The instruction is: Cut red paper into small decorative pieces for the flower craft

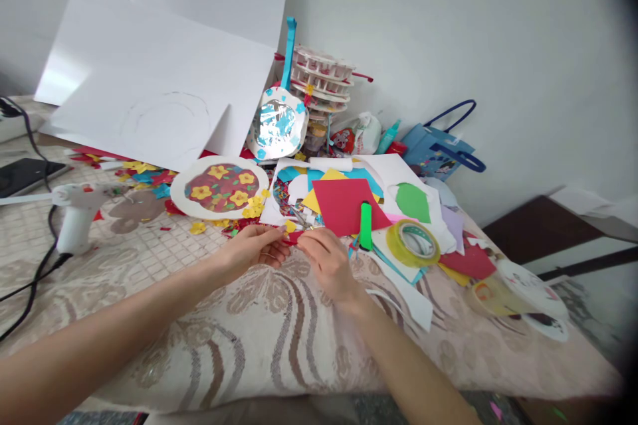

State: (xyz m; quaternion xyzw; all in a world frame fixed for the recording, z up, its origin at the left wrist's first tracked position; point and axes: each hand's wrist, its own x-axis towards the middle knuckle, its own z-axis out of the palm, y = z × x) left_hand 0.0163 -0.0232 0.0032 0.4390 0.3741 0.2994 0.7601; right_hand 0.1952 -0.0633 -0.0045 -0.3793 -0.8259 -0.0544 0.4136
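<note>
Between my fingertips, near the middle of the table, is a small red strip (293, 238), perhaps paper. One end sits between the thumb and fingers of my left hand (259, 246), whose other fingers curl loosely below. My right hand (326, 262) pinches the other end. Just beyond the hands lie small yellow paper flowers (255, 206) and an oval white frame (182, 196) with yellow flowers on a reddish middle. A red paper sheet (343, 202) and a green-handled cutter (365, 226) lie close to my right hand.
A white glue gun (74, 222) with a black cord (37, 279) stands at left. White boards (159, 60) lean on the wall. Clear yellowish tape (413, 242), a blue bag (438, 149) and a stacked white structure (323, 73) occupy the right and back. The patterned tablecloth (239, 358) reaches the front edge.
</note>
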